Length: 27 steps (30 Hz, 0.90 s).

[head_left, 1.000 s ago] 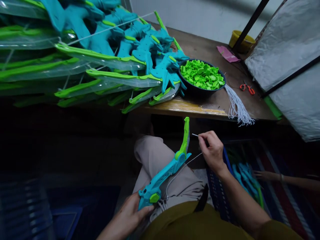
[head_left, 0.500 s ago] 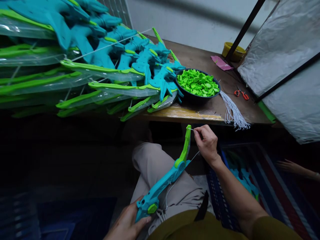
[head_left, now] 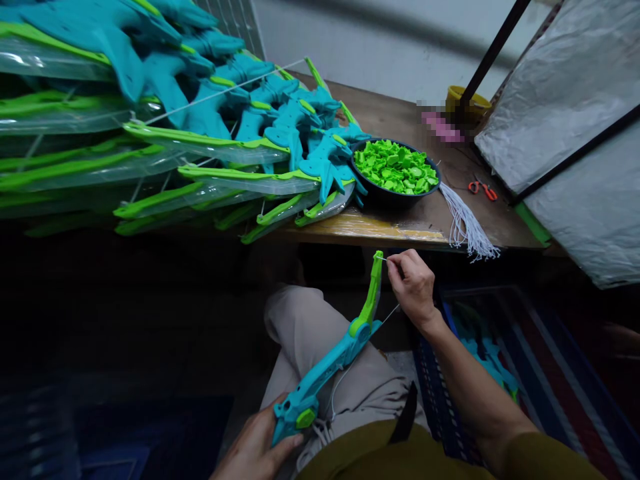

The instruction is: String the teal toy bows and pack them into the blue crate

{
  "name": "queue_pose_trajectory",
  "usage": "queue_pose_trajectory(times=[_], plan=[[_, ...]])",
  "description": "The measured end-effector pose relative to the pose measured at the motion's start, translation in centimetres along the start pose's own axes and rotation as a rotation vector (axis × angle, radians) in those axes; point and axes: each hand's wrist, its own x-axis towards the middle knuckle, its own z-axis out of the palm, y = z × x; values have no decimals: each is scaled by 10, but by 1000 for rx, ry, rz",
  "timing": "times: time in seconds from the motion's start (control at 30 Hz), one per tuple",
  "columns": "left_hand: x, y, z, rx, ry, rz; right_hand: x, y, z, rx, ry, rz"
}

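A teal and green toy bow lies slanted across my lap, its green limb pointing up toward the table edge. My left hand is closed around the teal grip at its lower end. My right hand pinches the end of a white string right at the green tip of the limb. The string runs back down along the bow toward my thigh.
A wooden table carries a big pile of finished teal and green bows, a dark bowl of green plastic parts, a bundle of white strings and small orange scissors. A crate with teal parts stands at my right.
My right hand carried the string end left to the bow's green tip and now holds it there. Another person's hand at the right edge has left the view.
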Motion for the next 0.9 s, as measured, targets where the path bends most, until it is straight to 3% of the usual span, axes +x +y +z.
queue_pose_trajectory(times=[0.17,0.57,0.9], plan=[[3,1,1,-2,-33,26,1,-2,1,-18,-16,-16],[3,-4,5,23,23,83,5,5,19,-117,-140,-59],[4,0,4,101,-53,45,14,6,20,-220,-236,-92]])
